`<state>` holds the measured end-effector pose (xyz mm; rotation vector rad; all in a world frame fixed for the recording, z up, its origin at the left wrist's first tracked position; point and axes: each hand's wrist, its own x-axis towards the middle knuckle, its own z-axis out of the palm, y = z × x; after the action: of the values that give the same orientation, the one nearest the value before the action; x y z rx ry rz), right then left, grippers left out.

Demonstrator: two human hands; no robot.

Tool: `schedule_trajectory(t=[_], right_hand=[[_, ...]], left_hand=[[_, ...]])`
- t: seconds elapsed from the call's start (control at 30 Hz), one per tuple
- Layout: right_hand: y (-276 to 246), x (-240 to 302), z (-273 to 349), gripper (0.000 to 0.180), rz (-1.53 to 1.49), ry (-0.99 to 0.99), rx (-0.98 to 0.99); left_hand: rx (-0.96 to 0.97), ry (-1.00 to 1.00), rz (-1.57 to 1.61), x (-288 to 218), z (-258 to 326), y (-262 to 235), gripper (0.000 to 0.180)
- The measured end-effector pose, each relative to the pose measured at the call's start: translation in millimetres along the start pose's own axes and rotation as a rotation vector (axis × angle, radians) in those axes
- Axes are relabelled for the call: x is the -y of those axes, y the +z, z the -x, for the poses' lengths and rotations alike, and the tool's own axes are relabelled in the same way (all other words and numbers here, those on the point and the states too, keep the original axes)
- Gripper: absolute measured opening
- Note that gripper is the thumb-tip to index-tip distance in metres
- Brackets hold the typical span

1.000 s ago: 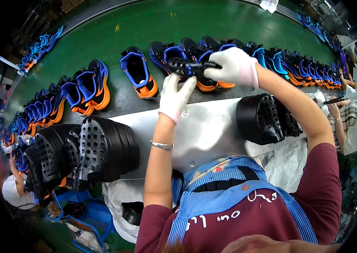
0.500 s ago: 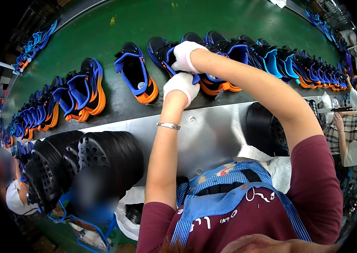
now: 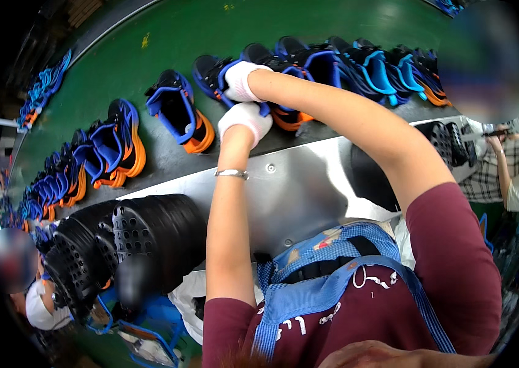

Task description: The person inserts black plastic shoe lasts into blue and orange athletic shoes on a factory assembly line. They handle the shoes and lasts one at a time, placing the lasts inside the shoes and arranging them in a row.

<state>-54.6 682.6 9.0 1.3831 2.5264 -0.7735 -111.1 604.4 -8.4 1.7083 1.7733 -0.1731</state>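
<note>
While the right hand (image 3: 244, 81) covers the opening of a black-and-blue shoe (image 3: 208, 76) on the surface (image 3: 186, 37), the left hand (image 3: 245, 124) sits by its heel end: apparently work at the collar, calling for a steadied shoe. Its toe points away, long axis slanting leftward; whether the fingers pinch anything, I cannot tell.

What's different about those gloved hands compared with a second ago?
The right hand has moved left, just beyond the left hand; both are now at one shoe. The black perforated piece held earlier is out of sight; whether it's released is unclear. The neighbouring shoe and black stacks stayed put.
</note>
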Motion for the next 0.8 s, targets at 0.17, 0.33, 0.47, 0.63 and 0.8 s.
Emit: schedule_trajectory(t=[0.17,0.33,0.47,0.63,0.8], right_hand=[[-69,-18,115,0.042,0.125,-0.194,-0.048],[-123,-86,288,0.030,0.106,-0.058,-0.476],[-99,-181,409,0.026,0.237,0.177,-0.770],[2,-250,487,0.027,0.024,0.473,-0.759],[70,-272,470,0.051,-0.126,0.614,-0.665]], left_hand=[[-0.253,-0.017,0.100,3,25,4,0.040],[-0.669,0.072,-0.075,75,22,21,0.038],[-0.861,-0.111,-0.250,41,47,29,0.037],[-1.134,0.049,-0.205,7,67,46,0.037],[-1.059,0.269,-0.043,-12,75,64,0.033]])
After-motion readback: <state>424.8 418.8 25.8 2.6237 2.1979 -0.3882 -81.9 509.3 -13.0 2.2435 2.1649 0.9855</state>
